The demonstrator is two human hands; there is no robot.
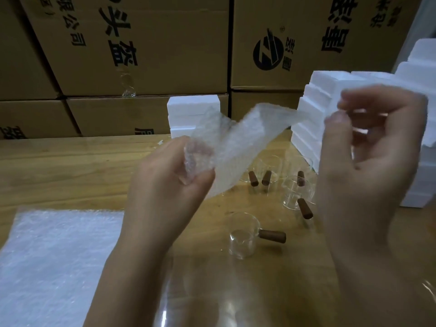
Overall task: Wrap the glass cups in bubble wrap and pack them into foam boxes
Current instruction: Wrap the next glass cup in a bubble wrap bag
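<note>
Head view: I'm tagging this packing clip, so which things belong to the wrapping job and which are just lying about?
Job in hand: bubble wrap sheet, held by the left hand and right hand; glass cups with wooden handles; flat bubble wrap pile; foam boxes.

Lying about: cardboard cartons stacked behind the table.

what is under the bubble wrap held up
Glass cups with brown handles stand on the wooden table below the bubble wrap. The wrap hides part of the farthest cups, so their number is unclear.
</note>
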